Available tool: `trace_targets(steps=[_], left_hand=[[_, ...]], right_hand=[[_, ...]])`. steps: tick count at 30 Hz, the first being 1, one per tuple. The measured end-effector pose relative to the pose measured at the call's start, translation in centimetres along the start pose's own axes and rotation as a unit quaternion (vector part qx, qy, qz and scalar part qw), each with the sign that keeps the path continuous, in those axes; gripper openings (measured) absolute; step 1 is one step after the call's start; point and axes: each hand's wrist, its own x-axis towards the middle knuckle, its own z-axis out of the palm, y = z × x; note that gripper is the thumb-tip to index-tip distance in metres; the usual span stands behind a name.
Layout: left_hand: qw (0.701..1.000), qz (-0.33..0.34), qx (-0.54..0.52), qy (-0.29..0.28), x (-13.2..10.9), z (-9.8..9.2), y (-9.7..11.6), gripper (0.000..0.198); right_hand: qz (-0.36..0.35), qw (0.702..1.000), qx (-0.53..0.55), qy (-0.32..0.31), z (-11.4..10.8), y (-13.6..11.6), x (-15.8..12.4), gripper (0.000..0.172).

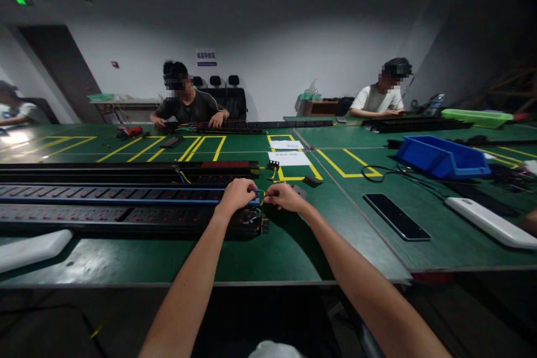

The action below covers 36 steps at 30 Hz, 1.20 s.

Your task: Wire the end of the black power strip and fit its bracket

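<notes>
A long blue-edged power strip [126, 194] lies across the green table, with its right end under my left hand [238, 196]. The fingers of that hand are bent closed around the strip's end. Just to the right, my right hand [287, 197] pinches a short yellow-green wire [262, 196] coming out of this end. My fingertips partly hide the wire and the strip's opening. Closer to me lies a black power strip [168, 216] with red marks, and loose wires and a small black connector [265, 226] show at its end.
Behind the strips runs a black rail [134, 169]. On the right lie a phone [396, 216], a white device [495, 222], a blue bin [442, 156] and black cables. A white object [36, 249] sits front left. Across the table, co-workers handle other strips near a red tool [131, 132].
</notes>
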Motion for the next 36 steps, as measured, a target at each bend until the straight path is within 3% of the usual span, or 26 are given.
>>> trace_targets(steps=[10, 18, 27, 32, 36], left_hand=[[1.0, 0.011, 0.0, 0.004, 0.0, -0.1, 0.0, 0.023], [1.0, 0.005, 0.0, 0.002, 0.0, 0.0, 0.0, 0.023], [1.0, 0.004, 0.003, -0.001, 0.0, -0.1, 0.2, 0.023], [1.0, 0.003, 0.007, 0.0, 0.0, -0.2, 0.2, 0.024], [1.0, 0.003, 0.009, -0.001, -0.1, -0.3, 0.3, 0.025]], right_hand=[[-0.032, 0.998, -0.024, 0.038, 0.0, 0.1, -0.1, 0.035], [-0.034, 0.997, -0.071, 0.023, 0.4, -1.1, -0.5, 0.028], [-0.026, 0.999, -0.018, 0.005, 0.8, -0.5, -0.2, 0.036], [-0.026, 1.0, -0.009, 0.002, 0.9, -0.6, -0.1, 0.03], [0.029, 0.997, 0.065, -0.006, 1.0, -0.6, 0.1, 0.017]])
